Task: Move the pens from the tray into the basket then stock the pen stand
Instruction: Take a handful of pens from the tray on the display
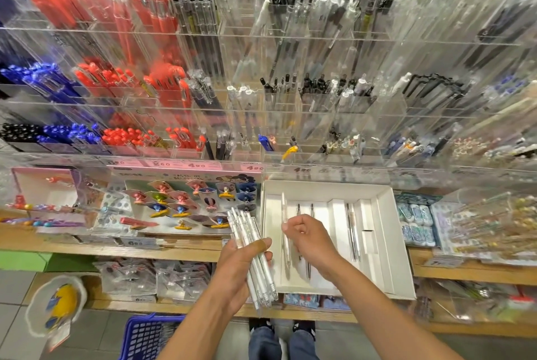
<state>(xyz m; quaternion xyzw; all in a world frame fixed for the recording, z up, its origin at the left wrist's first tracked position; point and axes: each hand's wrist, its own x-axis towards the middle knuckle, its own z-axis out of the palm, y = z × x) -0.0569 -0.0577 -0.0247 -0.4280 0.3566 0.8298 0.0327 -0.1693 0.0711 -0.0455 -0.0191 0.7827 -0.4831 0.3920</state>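
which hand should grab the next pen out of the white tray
Probably the right hand. It is over the white tray and pinches just one white pen, near the pens left in the tray. The left hand is full, gripping a bundle of white pens beside the tray.

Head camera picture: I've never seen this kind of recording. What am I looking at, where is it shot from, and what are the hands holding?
There is no robot here. A camera on a person's head looks down at their two bare hands before a clear pen stand in a shop. The left hand holds a bundle of white pens. The right hand pinches a single white pen above a white tray with a few pens left. A blue basket sits on the floor.
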